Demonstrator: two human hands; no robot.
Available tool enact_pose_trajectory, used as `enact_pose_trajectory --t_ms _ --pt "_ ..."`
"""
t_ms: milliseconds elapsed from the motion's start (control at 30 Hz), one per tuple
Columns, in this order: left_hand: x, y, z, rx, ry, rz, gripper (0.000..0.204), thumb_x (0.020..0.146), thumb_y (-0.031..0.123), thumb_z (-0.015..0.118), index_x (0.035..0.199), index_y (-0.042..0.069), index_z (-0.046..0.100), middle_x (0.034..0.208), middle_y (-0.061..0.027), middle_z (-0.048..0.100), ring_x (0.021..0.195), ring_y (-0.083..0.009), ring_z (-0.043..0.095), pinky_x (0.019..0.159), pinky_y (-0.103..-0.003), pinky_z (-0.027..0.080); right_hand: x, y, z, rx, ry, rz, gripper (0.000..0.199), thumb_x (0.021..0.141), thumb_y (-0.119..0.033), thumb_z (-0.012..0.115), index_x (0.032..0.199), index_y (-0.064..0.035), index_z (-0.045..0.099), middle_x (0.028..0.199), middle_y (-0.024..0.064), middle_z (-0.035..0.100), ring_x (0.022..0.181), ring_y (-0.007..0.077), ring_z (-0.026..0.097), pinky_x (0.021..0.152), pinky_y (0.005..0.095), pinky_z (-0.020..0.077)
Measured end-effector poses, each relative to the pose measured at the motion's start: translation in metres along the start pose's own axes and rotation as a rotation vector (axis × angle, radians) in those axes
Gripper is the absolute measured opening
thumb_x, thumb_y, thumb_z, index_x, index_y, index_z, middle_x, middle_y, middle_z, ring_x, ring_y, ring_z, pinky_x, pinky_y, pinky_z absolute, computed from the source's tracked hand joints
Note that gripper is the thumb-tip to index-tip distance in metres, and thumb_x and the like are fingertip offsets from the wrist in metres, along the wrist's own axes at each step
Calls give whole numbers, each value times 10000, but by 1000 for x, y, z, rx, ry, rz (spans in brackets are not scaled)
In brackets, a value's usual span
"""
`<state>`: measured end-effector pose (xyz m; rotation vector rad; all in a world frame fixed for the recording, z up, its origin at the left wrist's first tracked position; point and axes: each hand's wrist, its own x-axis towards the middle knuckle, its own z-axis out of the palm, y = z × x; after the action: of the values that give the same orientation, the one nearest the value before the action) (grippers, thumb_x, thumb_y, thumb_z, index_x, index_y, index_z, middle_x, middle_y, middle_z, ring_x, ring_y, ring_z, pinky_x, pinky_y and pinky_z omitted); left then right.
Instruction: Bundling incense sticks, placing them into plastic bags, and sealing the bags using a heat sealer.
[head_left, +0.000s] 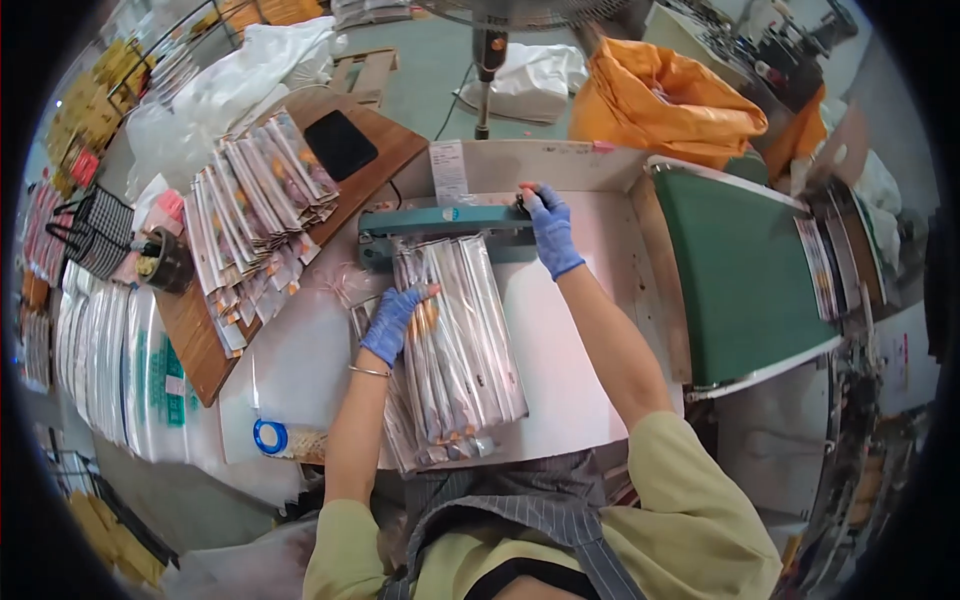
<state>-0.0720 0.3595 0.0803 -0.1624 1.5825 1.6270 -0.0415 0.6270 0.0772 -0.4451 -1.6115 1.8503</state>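
Observation:
A teal hand-operated bag sealer (447, 220) lies across the far part of the white table. My right hand (550, 232), in a blue glove with bare fingertips, is closed around the dark knob at the right end of the sealer's arm. Below the sealer lies a clear plastic bag of slim flat packets (465, 345), its far end at the sealer's bar. My left hand (396, 318), gloved alike, grips the upper left side of this bag. More wrapped packets (398, 425) lie partly hidden under its left side.
Piled packets (258, 190) and a black tablet-like slab (340, 143) lie on a wooden board (190, 335) at left, beside a dark cup (168, 262). A tape roll (270, 436) sits at the near left edge. To the right is a green conveyor belt (745, 280); beyond the table stand a fan (489, 60) and an orange sack (660, 100).

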Motion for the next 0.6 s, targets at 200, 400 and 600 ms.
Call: enact_pose_trajectory --t_ms 200,400,600 --pt "2 -4 15 -36 -18 71 251 683 243 738 700 45 586 563 -74 572 446 -179 559 423 -296 461 3 -4 -9 95 -2 57 113 829 -131 585 911 -73 638 751 -13 581 719 62 520 666 193 416" --pt "-11 3 -7 -84 -54 157 245 690 246 722 726 37 598 558 -64 570 421 -166 539 422 -271 455 -43 -14 25 -24 101 -85 402 812 -119 603 1166 -19 441 906 27 557 791 86 517 690 221 433" --pt "-62 -72 -74 780 600 595 850 605 364 761 1236 -57 378 1211 -204 443 1091 -304 451 926 -344 368 -242 13 48 4 -239 599 600 880 -320 480 1325 -6 229 1163 156 453 1024 192 443 889 287 375"
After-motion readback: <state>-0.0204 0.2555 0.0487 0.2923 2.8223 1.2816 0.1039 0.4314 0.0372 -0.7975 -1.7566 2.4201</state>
